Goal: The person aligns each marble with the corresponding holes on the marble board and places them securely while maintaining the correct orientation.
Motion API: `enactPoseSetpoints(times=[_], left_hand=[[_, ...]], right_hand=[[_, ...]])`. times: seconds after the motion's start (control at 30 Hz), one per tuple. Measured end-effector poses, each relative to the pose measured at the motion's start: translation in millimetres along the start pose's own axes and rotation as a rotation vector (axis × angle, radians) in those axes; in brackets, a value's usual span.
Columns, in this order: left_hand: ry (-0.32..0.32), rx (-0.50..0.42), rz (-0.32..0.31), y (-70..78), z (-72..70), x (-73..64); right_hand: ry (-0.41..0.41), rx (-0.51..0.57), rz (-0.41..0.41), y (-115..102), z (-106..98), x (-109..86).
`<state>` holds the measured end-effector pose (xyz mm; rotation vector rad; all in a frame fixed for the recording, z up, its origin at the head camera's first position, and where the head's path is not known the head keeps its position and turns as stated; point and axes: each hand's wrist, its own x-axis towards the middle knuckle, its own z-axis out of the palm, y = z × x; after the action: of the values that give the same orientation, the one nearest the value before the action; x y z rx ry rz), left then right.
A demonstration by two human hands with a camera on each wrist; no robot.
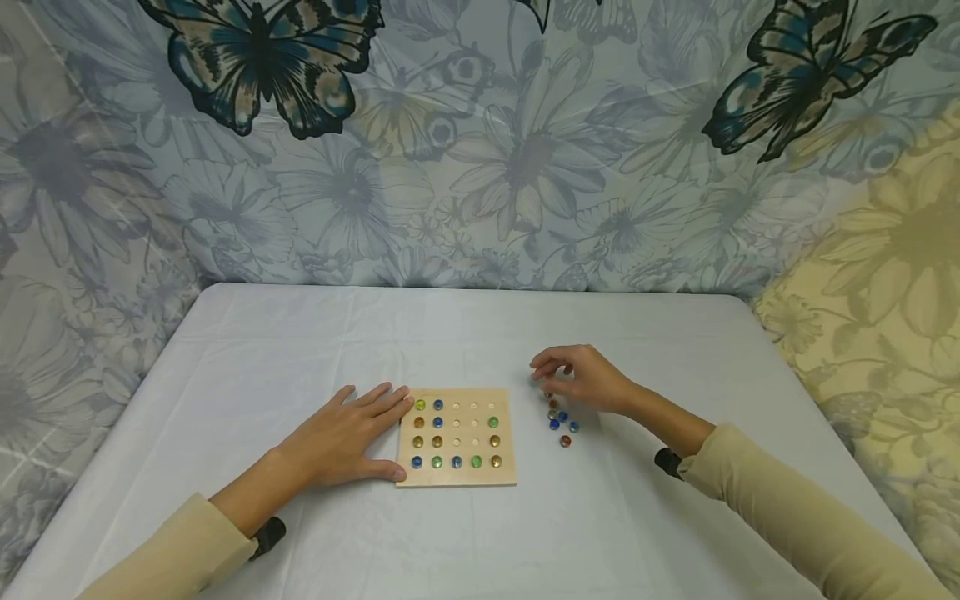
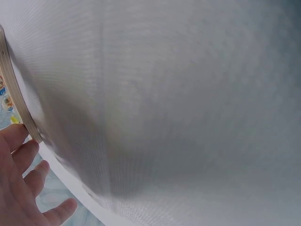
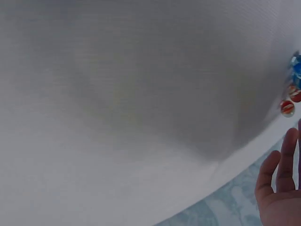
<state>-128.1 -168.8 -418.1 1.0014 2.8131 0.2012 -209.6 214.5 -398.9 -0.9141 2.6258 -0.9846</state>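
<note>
The left hand (image 1: 348,437) has its fingers spread apart, one fingertip at the far left corner of the wooden board (image 1: 466,433) and the thumb at its near left corner; the left wrist view shows the other fingertips off the board's edge. The right hand (image 1: 592,379) bends its thumb and forefinger toward each other above the far end of the loose marbles (image 1: 562,416); I cannot tell whether they meet or hold a marble.

The board lies flat between the hands, its long axis running left to right, its long sides nearly parallel to the table's far edge. Seated marbles (image 1: 437,422) fill the near row and the left two columns, with more down the right column; pale hollows show between.

Just right of the board, the loose marbles trail from beneath the right hand toward the person, mostly blue, with a reddish marble (image 1: 565,441) at the near end. Beige sleeves (image 1: 795,508) cover both forearms above white cloth (image 1: 585,533). Behind hangs a flowered backdrop (image 1: 517,192) printed with butterflies.
</note>
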Motion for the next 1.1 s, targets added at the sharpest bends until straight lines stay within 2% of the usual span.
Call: enactPoseSetpoints(times=[0.27, 0.8, 1.1], left_hand=[[-0.001, -0.005, -0.001, 0.0, 0.8, 0.2], [-0.002, 0.001, -0.002, -0.3, 1.9, 0.8], [0.007, 0.003, 0.002, -0.2, 0.5, 0.1]], right_hand=[[-0.01, -0.027, 0.045, 13, 2, -8.6], [0.001, -0.08, 0.022, 20, 5, -11.4], [0.001, -0.087, 0.01, 17, 9, -3.1]])
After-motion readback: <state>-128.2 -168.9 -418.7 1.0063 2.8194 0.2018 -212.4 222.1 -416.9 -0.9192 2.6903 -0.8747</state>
